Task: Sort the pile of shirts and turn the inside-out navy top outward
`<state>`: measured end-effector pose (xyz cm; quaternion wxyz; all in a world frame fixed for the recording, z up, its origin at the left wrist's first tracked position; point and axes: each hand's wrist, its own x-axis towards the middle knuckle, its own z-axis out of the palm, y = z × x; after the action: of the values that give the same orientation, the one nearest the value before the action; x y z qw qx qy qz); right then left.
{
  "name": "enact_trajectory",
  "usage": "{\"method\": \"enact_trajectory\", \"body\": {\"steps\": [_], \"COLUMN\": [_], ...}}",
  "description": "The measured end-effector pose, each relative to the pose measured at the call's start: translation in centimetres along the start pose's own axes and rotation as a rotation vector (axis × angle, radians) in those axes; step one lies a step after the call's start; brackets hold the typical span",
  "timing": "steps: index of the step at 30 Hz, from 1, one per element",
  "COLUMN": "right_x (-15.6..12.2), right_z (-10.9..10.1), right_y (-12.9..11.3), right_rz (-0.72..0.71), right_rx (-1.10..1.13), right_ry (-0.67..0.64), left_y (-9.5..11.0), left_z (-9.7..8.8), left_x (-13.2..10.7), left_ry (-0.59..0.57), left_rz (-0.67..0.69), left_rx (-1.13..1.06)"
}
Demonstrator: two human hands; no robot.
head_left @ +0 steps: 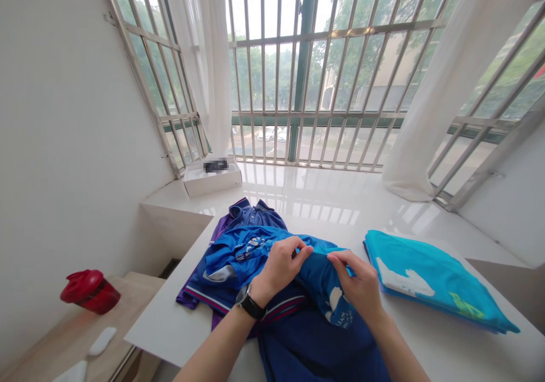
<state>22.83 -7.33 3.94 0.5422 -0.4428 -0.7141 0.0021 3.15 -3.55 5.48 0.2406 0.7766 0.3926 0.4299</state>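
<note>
My left hand point(283, 265), with a black watch on its wrist, pinches the edge of a blue T-shirt point(317, 277) with white print. A short way to the right, my right hand point(356, 282) pinches the same shirt's edge between thumb and fingers. The cloth between them is raised and hangs down in front. Under and beside it lies a loose heap: a bright blue garment point(251, 248) with white lettering, a navy polo shirt point(258, 216) with a striped collar, and something purple. Dark navy cloth point(315, 345) spreads toward me beneath my hands.
A folded turquoise shirt point(426, 274) lies on the white tabletop point(430, 345) at right. A white box point(213, 183) stands at the back left, near the barred window. Lower left, a red lidded container point(91, 292) and a white object point(103, 341) rest on a wooden surface.
</note>
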Motion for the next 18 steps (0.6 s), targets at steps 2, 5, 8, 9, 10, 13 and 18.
{"method": "enact_trajectory", "body": {"steps": [2,5,8,9,10,13,18], "right_x": [1.3,4.5,7.9,8.8,9.5,10.2,8.4], "right_z": [-1.2,-2.9,-3.5,-3.4,-3.3,-2.8,-2.3], "right_y": [-0.2,-1.2,-2.9,-3.5,-4.0,-4.7,-3.7], "right_rz": [-0.052,-0.068,0.050,0.103,0.148,0.181,0.119], "right_rx": [-0.062,-0.139,-0.111,-0.072,-0.023,0.067,-0.036], "right_ry": [0.050,0.143,0.193,0.188,0.169,0.051,-0.170], "left_y": [1.2,3.8,6.8,7.7,8.5,10.0,9.4], "left_z": [-1.0,-3.4,-6.3,-7.2,-8.1,-9.6,-9.4], "left_x": [0.7,2.7,5.9,7.0,7.9,9.7,8.6], "left_ry": [-0.020,-0.014,0.037,0.073,0.105,0.145,0.071], "left_rz": [0.055,0.140,0.255,0.299,0.326,0.338,0.192], "left_rx": [0.073,0.217,0.355,0.381,0.388,0.305,-0.012]}}
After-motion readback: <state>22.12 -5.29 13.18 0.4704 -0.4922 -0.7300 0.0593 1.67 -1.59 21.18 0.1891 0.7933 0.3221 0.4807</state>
